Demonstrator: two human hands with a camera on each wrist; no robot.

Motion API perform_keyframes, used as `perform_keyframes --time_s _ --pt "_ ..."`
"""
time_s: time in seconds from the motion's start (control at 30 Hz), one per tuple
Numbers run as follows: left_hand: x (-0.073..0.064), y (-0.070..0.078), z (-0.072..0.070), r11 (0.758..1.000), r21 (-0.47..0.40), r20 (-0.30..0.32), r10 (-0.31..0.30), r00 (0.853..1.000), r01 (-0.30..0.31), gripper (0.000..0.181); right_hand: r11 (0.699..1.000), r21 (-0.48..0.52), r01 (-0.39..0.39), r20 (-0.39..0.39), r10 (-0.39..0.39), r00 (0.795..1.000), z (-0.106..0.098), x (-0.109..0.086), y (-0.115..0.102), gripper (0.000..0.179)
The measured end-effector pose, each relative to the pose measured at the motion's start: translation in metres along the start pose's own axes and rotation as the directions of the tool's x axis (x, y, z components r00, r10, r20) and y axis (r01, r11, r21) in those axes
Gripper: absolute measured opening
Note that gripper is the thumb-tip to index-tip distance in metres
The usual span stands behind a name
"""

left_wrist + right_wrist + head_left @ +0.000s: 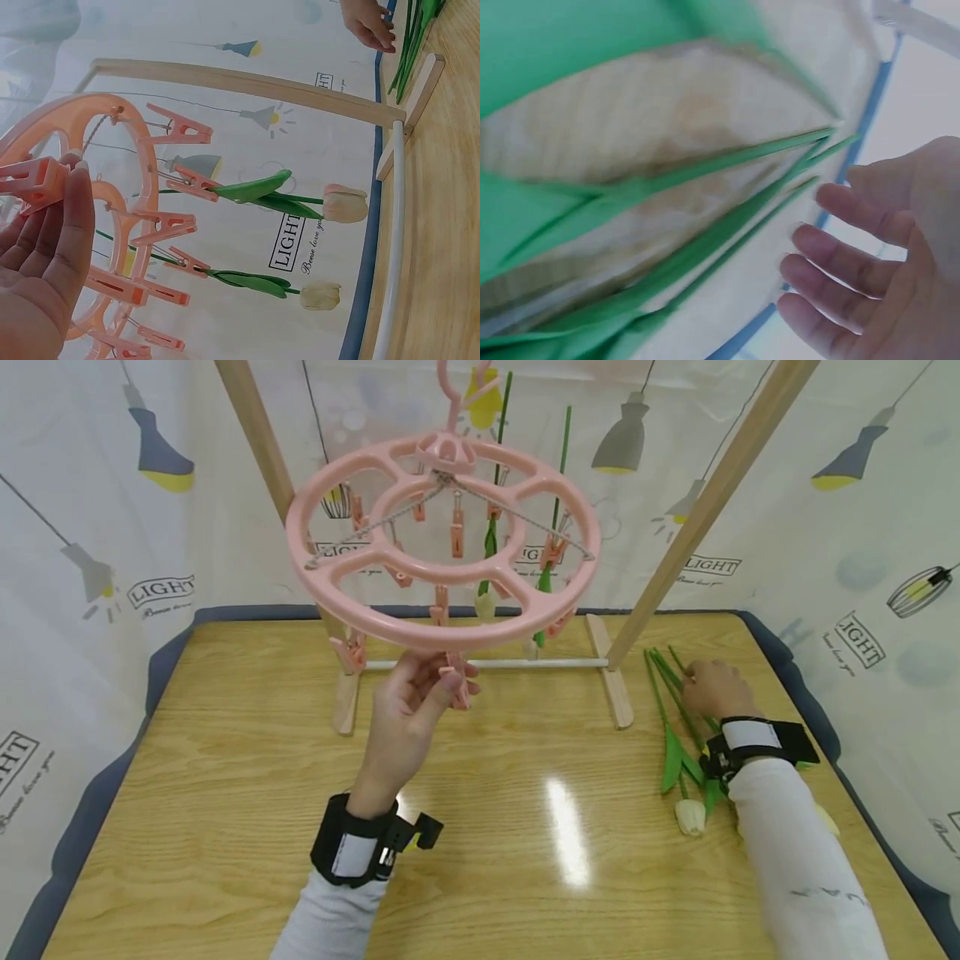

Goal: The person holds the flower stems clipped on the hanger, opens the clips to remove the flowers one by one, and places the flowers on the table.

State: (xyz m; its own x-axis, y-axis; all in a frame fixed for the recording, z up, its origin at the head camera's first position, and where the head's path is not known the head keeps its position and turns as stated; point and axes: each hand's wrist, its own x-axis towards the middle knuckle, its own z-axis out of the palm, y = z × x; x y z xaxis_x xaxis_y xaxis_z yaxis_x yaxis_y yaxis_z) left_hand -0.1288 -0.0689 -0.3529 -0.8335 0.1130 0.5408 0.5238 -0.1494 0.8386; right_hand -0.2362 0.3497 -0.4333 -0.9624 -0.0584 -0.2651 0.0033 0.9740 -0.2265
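My left hand (397, 718) pinches a pink clothespin (459, 681) below the near rim of a round pink drying hanger (420, 633). In the left wrist view, that clothespin (43, 180) sits between thumb and fingers. Two white tulips, one (345, 204) and another (321, 295), hang upside down from other clips. At the right, my right hand (720, 689) is over the stem ends of several tulips (690, 817) lying on the table. The right wrist view shows its fingers (832, 277) spread and loosely bent beside the green stems (735, 157), gripping none.
A wooden frame, with its right post (697, 527) and a white crossbar (532, 663), stands behind and around the hanger. More pink clips (457, 531) dangle inside the ring. Lamp-printed cloth (855, 577) surrounds the wooden table (495, 827).
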Motion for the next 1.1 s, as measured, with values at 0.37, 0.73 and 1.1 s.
perform_keyframes --time_s 0.37,0.73,1.1 --pt "0.0 0.004 -0.001 1.0 -0.015 0.001 -0.001 1.0 0.001 0.036 0.931 0.226 0.287 0.221 -0.336 0.916 -0.024 0.007 -0.065 0.04" --pt "0.0 0.002 -0.001 0.999 0.032 0.038 -0.007 0.999 0.006 0.042 0.691 0.59 0.417 -0.102 -0.448 0.888 -0.042 0.017 -0.142 0.064" --pt "0.0 0.002 0.002 0.999 0.02 0.052 -0.046 0.998 0.045 0.038 0.268 0.808 0.524 -0.381 -0.441 0.813 -0.052 0.022 -0.191 0.063"
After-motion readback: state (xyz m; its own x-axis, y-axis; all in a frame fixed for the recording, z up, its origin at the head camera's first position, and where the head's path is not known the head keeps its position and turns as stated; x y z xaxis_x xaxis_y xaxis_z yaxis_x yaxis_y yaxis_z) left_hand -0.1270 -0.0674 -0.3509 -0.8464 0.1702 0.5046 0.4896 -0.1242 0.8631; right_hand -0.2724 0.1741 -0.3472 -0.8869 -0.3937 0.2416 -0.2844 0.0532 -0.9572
